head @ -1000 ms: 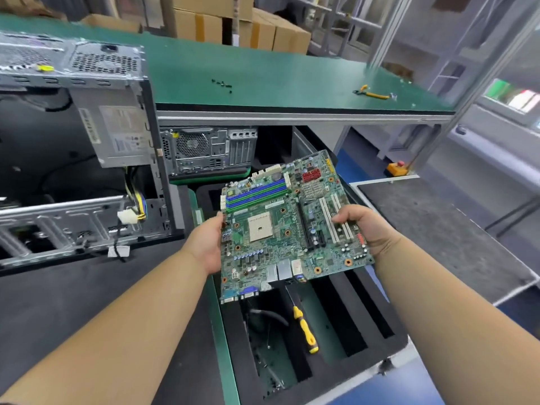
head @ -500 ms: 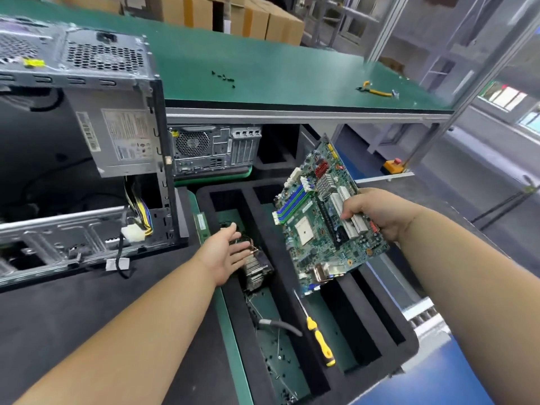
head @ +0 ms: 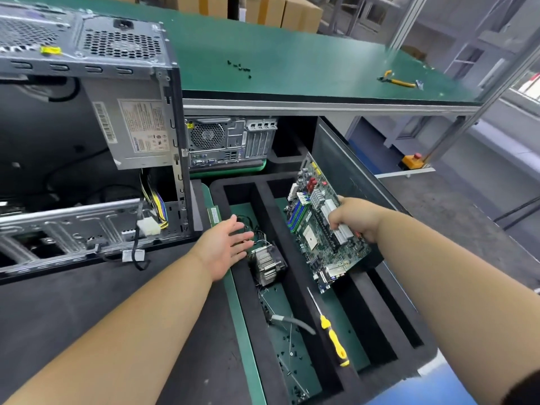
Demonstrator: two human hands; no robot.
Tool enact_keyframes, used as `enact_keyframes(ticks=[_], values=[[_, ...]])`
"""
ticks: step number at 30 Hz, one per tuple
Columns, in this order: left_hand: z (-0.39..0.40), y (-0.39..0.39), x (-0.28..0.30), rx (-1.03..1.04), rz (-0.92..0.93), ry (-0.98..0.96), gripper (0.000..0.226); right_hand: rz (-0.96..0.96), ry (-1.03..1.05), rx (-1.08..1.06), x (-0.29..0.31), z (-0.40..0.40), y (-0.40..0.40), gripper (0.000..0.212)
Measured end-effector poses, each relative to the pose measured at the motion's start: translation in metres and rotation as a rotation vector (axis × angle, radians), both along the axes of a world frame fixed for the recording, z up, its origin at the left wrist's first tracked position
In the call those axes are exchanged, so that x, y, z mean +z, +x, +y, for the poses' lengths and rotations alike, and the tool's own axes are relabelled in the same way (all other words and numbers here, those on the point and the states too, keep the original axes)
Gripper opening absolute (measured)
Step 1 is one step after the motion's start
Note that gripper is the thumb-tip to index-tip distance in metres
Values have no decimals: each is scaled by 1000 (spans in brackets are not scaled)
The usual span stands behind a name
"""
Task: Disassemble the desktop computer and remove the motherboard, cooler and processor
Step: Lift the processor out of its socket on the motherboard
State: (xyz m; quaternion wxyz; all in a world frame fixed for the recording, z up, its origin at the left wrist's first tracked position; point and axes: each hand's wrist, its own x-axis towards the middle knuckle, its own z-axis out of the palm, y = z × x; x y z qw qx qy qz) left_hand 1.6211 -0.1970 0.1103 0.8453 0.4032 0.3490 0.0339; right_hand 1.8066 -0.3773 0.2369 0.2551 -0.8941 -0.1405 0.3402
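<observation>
The motherboard [head: 324, 226] is out of the case [head: 96, 147], tilted over the foam tray [head: 295, 276] in the right hand's [head: 355, 219] clenched fingers, the left hand [head: 223, 247] spread loose above the cooler [head: 268, 264]; processor unseen.

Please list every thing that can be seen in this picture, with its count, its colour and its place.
motherboard: one, green, held tilted over the foam tray
cooler: one, silver fins, in the tray's left compartment
foam tray: one, black, right of the open case
screwdriver: one, yellow handle, across a tray divider
open computer case: one, grey metal, on the left
second computer: one, grey, under the bench
pliers: one, yellow handles, far right on the bench
loose screws: several, black, on the green bench
cardboard boxes: several, brown, behind the bench
left hand: one, open beside the cooler
right hand: one, grips the motherboard
</observation>
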Motion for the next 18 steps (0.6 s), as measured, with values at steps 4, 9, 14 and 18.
enact_keyframes(ticks=[4,9,14,18], values=[[3,-3,-1,-8,-21,16,44,19,-36,-19,-21,0,4,90],[2,-6,-2,-15,-21,30,42,76,-36,-42,-45,-5,15,85],[2,-7,-1,-26,-26,30,42,119,-15,-60,-54,-10,27,92],[2,-7,0,-30,-26,29,42,0,-79,9,-50,-9,36,77]])
